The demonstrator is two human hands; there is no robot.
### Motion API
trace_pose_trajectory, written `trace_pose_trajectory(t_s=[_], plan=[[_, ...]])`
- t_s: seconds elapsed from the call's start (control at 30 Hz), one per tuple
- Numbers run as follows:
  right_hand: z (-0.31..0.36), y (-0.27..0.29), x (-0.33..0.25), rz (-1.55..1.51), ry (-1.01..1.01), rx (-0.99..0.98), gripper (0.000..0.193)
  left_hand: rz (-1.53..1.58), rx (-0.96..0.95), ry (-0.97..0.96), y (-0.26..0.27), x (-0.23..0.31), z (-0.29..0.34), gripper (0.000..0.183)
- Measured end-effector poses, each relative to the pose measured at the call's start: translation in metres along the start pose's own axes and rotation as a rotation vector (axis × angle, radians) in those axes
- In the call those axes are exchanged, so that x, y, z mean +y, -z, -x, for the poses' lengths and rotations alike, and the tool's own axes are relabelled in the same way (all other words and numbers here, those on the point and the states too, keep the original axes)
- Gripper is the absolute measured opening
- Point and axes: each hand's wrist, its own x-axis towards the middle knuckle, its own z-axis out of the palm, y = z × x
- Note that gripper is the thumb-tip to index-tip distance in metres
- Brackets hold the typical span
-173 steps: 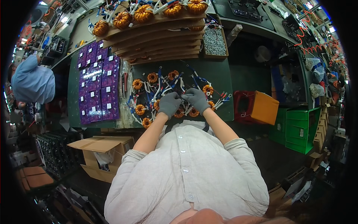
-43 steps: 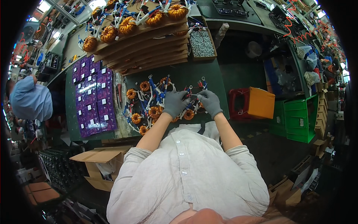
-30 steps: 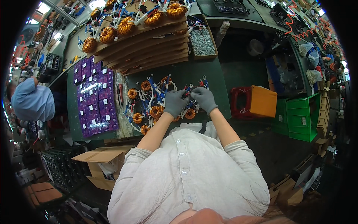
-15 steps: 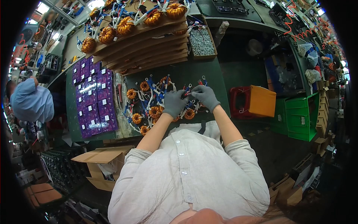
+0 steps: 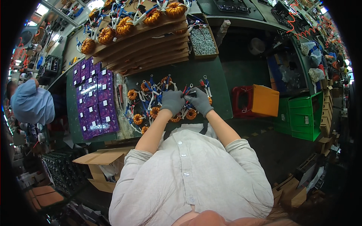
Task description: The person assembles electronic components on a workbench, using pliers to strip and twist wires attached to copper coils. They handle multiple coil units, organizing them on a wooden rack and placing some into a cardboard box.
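Note:
My left hand (image 5: pixel 172 101), in a grey glove, is closed around wire leads of a copper-wound ring coil. Close beside it, my gloved right hand (image 5: pixel 200 101) pinches leads from the same bunch, and the fingertips of both hands nearly meet. Red, blue and white leads (image 5: pixel 184 90) with ring terminals rise between the fingers; the exact grip is partly hidden. Around the hands lie several ring coils, one (image 5: pixel 155 112) below my left hand and another (image 5: pixel 191 114) below the right. More leads (image 5: pixel 206 83) stick out beyond my right hand.
Purple packets (image 5: pixel 90 113) in rows cover the left of the green table (image 5: pixel 222 94). A stack of cardboard layers (image 5: pixel 151 51) bearing coils stands at the back, beside a box of small metal parts (image 5: pixel 203 41). An orange-backed stool (image 5: pixel 266 101) and green crate (image 5: pixel 305 116) are right.
Both hands have shifted slightly left, the right one more and a little toward me. Leads beyond the right hand now show more fully.

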Motion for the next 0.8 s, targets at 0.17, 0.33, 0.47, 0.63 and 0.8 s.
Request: trace_pose_trajectory(t_s=[0.17,0.33,0.47,0.63,0.8], plan=[[-0.005,-0.006,0.000,-0.116,-0.020,0.031,0.027,0.638,-0.210,0.026,0.001,-0.021,0.005,0.026],[-0.008,0.001,0.004,-0.262,-0.053,0.000,0.027,0.894,-0.258,0.033,0.004,-0.022,0.003,0.024],[-0.001,0.018,-0.018,-0.381,-0.204,-0.098,0.020,0.965,-0.131,-0.032,-0.013,-0.034,0.003,0.028],[-0.003,0.019,-0.013,-0.414,-0.208,-0.108,0.018,0.832,-0.141,0.042,0.004,-0.015,0.012,0.026],[-0.009,0.019,-0.002,-0.514,-0.262,-0.139,0.019,0.790,-0.115,0.116,0.005,-0.013,0.003,0.023]])
